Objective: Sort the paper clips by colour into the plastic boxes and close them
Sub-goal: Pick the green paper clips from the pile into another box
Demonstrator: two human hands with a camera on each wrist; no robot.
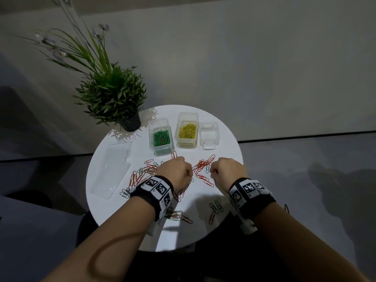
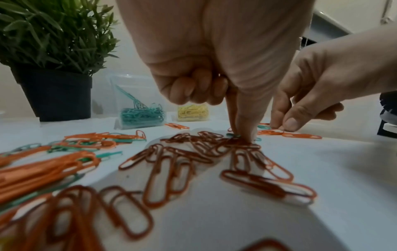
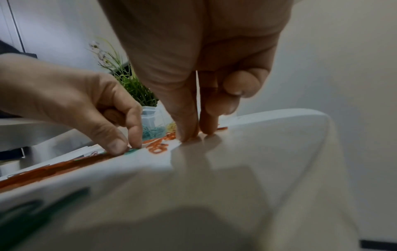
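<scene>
Red paper clips (image 1: 203, 164) lie scattered with a few green ones over the round white table (image 1: 223, 143). At the back stand three open plastic boxes: one with green clips (image 1: 161, 139), one with yellow clips (image 1: 187, 131), and an empty one (image 1: 209, 135). My left hand (image 1: 190, 174) is lowered to the table. Its thumb and forefinger pinch a green clip (image 2: 233, 135) among red ones, with the other fingers curled. My right hand (image 1: 211, 171) is down beside it, thumb and forefinger tips pinching a red clip (image 2: 271, 131) on the tabletop.
A potted plant (image 1: 114, 92) stands at the table's back left. A larger clear plastic container (image 1: 114, 169) lies on the left side. More clips (image 1: 215, 208) lie near the front edge, under and between my wrists. The table edge runs close to my right wrist.
</scene>
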